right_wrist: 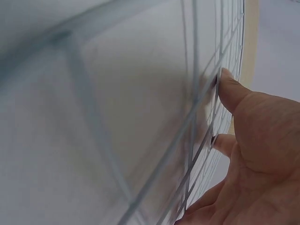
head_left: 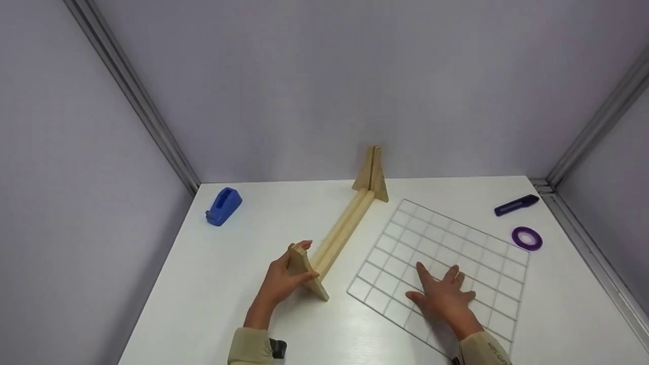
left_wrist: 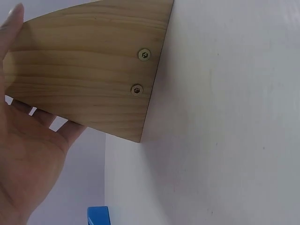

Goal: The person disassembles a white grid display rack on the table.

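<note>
A wooden stand (head_left: 345,230) lies across the middle of the table, a long rail with a tapered end board at each end. My left hand (head_left: 278,284) grips the near end board, thumb on one face and fingers round its other side. The left wrist view shows that end board (left_wrist: 93,61) close up, with two hex bolts, its straight bottom edge at the tabletop. To the right, a wire grid panel (head_left: 375,246) lies flat. On its near part rests my right hand (head_left: 446,301), fingers spread; its fingertips meet the wires in the right wrist view.
A blue tape dispenser (head_left: 224,207) sits at the back left. Towards the back right are a dark utility knife (head_left: 516,205) and a purple tape roll (head_left: 516,237) beside the grid's corner. Pale walls (head_left: 324,91) enclose the white table (head_left: 213,284) at the back and sides.
</note>
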Demonstrator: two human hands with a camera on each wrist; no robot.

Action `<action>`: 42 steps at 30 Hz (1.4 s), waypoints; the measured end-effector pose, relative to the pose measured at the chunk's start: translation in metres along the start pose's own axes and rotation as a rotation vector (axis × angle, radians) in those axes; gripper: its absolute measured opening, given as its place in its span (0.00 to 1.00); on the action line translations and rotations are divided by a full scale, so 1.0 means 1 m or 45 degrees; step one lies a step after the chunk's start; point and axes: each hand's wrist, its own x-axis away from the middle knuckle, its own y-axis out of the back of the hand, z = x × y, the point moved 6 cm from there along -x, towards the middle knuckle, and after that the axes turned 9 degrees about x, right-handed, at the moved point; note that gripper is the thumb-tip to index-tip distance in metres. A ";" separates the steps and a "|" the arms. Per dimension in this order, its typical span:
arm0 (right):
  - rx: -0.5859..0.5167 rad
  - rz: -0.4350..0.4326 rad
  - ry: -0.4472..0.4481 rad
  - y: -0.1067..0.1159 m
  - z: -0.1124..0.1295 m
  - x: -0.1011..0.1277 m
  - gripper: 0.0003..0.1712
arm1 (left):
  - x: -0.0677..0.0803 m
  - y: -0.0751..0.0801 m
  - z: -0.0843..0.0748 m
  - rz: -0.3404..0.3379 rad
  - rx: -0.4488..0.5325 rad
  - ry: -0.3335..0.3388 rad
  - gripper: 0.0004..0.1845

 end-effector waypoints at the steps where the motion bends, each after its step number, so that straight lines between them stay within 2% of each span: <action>1: 0.003 0.000 0.009 0.000 0.002 0.002 0.53 | 0.002 0.001 -0.002 -0.005 0.002 0.004 0.38; 12: -0.010 -0.038 0.104 0.009 0.015 0.021 0.52 | 0.025 0.007 -0.026 -0.058 0.017 -0.025 0.38; 29: 0.012 -0.064 0.215 0.005 0.014 0.018 0.49 | 0.049 -0.007 -0.024 -0.226 0.005 -0.026 0.38; 36: 0.004 -0.056 0.235 0.005 0.014 0.014 0.49 | 0.053 -0.008 -0.026 -0.307 -0.006 -0.048 0.37; 42: -0.012 -0.062 0.258 0.007 0.011 0.011 0.49 | 0.056 -0.011 -0.029 -0.341 -0.031 -0.044 0.37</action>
